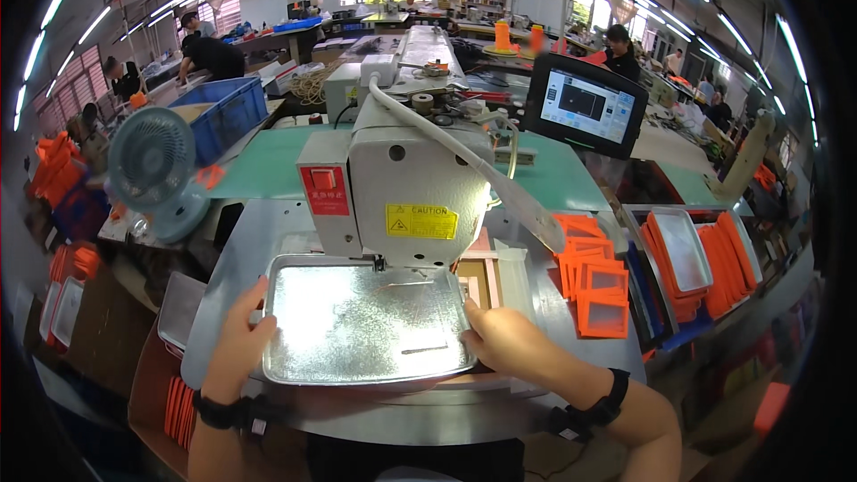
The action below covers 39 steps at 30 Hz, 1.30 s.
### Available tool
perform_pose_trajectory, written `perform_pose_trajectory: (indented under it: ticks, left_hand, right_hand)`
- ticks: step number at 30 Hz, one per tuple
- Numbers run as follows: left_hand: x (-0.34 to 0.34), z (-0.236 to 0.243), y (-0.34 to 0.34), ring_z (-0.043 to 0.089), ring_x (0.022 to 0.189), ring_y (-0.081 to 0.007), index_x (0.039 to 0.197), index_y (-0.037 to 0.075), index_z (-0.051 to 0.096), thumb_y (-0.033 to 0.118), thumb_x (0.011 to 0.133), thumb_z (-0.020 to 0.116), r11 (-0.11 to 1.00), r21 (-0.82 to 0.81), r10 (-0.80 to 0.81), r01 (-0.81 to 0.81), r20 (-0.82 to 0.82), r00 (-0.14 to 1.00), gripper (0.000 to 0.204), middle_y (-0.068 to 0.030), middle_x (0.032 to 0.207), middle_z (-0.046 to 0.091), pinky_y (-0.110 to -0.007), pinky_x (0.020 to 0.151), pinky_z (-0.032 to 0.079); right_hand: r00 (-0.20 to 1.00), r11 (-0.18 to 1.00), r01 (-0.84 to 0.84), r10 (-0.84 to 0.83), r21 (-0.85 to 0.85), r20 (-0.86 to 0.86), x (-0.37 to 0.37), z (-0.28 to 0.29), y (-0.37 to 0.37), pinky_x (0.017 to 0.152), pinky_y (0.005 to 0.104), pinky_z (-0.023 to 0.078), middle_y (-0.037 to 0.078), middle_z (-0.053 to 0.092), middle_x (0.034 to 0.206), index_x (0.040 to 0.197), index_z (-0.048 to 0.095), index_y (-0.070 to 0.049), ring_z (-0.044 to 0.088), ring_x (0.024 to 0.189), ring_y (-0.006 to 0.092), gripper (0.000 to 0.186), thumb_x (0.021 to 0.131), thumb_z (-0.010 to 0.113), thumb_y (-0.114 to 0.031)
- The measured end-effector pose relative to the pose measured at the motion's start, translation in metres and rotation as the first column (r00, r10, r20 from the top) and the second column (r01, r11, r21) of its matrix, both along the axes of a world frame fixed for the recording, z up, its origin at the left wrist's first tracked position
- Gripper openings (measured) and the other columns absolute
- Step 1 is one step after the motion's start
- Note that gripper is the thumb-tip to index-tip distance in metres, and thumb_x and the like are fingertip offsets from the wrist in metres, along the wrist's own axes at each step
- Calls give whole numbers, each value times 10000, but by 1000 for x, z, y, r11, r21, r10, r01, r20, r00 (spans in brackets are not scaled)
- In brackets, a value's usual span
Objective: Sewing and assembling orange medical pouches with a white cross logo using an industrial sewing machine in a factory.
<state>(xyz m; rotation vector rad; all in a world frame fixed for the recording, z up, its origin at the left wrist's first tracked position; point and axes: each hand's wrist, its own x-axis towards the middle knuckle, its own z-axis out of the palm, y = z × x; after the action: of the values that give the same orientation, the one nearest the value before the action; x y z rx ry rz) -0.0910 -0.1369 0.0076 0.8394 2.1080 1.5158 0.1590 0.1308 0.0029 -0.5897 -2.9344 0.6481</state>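
Observation:
A shallow, shiny metal tray (pixel 357 326) with a raised rim lies in front of me, just before the head of a large grey sewing machine (pixel 402 178). My left hand (pixel 238 339) holds its left edge, the thumb against the rim. At the right edge, my right hand (pixel 502 336) grips the tray with the thumb near the rim and the other fingers partly hidden. A thin dark strip (pixel 424 350) shows on the tray's lower right, and another thin strip near its far edge. The tray hides part of the metal worktable (pixel 402 418).
Orange frames with clear windows (pixel 603 295) lie on the right, beside bins of orange pieces and trays (pixel 705 259). A screen (pixel 585 107) stands behind them. At left are a fan (pixel 153 161), a blue crate (pixel 219 118) and a cardboard box (pixel 152 402). Other people work farther back.

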Motion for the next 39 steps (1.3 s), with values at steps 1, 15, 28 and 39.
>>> perform_pose_trajectory:
  ticks: [1,15,28,39]
  left_hand:
    - [15,4,-5,553,1177,-223,1496,-22,334,206,901,655,975,217,17,-39,104,994,713,-138,1348,513,-316,933,490]
    - [78,-14,-9,663,1002,-278,1278,31,504,24,853,554,754,423,80,-502,699,710,428,-133,1122,624,-464,796,610]
    - [81,-1,-47,612,1140,-228,1355,71,490,230,996,574,406,742,-158,-534,633,758,402,-71,1281,611,-394,898,562]
    - [53,-19,-39,577,1198,-246,1349,67,493,175,982,596,364,772,-143,-521,599,788,396,-74,1299,596,-479,1032,478]
  right_hand:
    - [1000,1000,-7,7,-11,-4,-4,-1,0,649,492,498,230,651,748,1021,538,41,643,716,424,254,896,639,-156]
    - [920,901,-292,173,-321,-351,-36,-20,-10,724,375,513,177,659,1024,1179,643,-7,654,854,326,282,923,641,-123]
    - [817,865,-118,-195,-488,-543,-8,28,-10,613,275,463,80,626,781,884,660,27,572,684,143,57,878,677,-27]
    - [871,970,-128,9,-208,-491,-22,1,21,643,323,512,107,636,747,880,628,-30,625,670,232,40,884,655,-59]
